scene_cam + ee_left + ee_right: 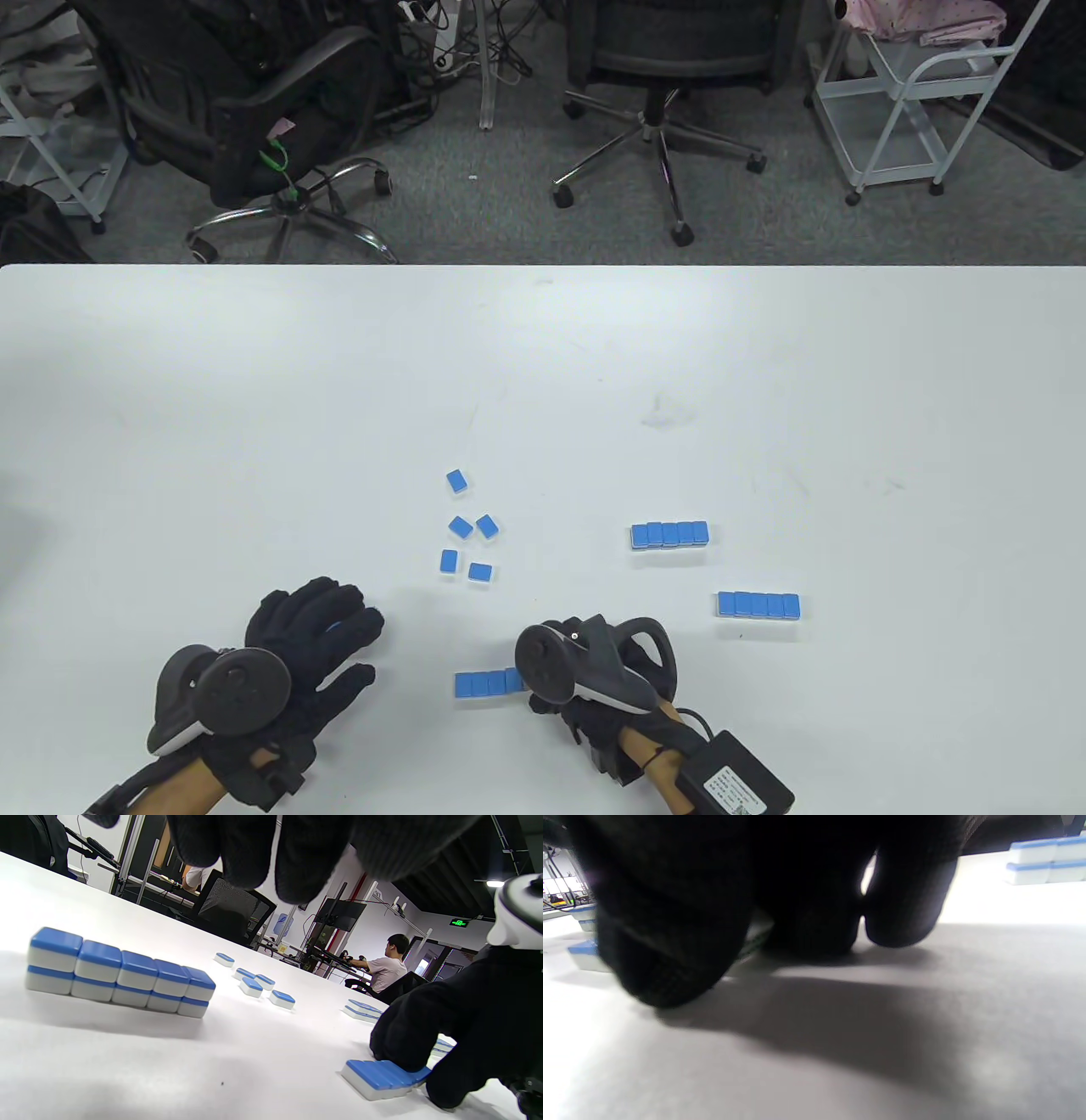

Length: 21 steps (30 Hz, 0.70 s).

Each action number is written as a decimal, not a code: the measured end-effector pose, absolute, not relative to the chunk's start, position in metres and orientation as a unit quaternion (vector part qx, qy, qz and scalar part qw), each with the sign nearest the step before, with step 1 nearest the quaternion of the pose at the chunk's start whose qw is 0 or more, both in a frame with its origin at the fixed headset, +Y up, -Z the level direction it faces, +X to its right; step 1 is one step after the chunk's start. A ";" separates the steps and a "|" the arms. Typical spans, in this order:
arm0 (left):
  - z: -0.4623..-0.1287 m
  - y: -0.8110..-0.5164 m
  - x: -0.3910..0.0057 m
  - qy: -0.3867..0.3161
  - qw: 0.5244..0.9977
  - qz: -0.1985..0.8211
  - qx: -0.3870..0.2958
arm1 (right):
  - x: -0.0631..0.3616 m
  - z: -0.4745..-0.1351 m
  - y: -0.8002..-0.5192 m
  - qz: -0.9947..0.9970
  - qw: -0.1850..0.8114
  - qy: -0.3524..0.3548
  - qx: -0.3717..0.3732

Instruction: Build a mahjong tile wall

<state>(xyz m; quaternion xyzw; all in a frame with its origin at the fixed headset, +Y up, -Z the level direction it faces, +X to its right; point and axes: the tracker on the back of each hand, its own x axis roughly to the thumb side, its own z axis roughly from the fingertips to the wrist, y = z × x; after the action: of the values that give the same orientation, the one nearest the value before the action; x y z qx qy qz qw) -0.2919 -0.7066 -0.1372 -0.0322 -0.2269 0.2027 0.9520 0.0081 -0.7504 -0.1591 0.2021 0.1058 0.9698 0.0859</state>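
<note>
**Pressing a row of tiles near the table's front edge**

Resting on a single row of blue tiles [488, 683], the right hand [594, 671] presses its fingertips [403, 1043] onto the row's right end. The left hand [280, 658] lies spread, fingers apart, holding nothing. Five loose tiles [468, 528] sit scattered beyond the row. Two stacked rows, one [669, 535] farther and one [758, 605] nearer, lie to the right on the white table [254, 407].

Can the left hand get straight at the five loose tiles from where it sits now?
Probably yes. The left hand lies flat on the table, holding nothing, and the loose tiles lie ahead to its right with only bare tabletop between.
</note>
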 end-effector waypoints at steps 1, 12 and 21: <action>-0.137 -0.707 -0.292 -0.227 0.952 0.202 -0.032 | 0.009 -0.160 -0.750 0.969 0.090 0.110 0.202; -0.137 -0.707 -0.293 -0.223 0.953 0.203 -0.032 | 0.013 -0.160 -0.750 0.967 0.096 0.122 0.200; -0.134 -0.708 -0.294 -0.222 0.953 0.204 -0.031 | 0.012 -0.157 -0.746 0.972 0.063 0.101 0.202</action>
<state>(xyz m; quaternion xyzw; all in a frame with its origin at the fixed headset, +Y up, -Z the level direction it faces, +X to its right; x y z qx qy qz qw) -0.2943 -0.7078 -0.1341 -0.0307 -0.2215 0.2043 0.9530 0.0116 -0.7462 -0.1565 0.2015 0.1015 0.9722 0.0629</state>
